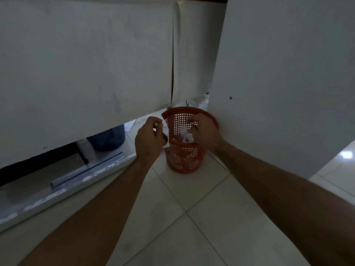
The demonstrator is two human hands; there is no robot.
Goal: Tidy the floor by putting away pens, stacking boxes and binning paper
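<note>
Holding white paper (165, 129) beside the red bin (184, 156) in the left hand (148, 140), and crumpled paper (185, 134) over it in the right hand (203, 131), the person is binning paper; no pens or boxes show.

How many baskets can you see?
2. The red mesh basket stands on the floor tiles between both hands. The blue mesh basket sits further left, half hidden under the white panel.
</note>
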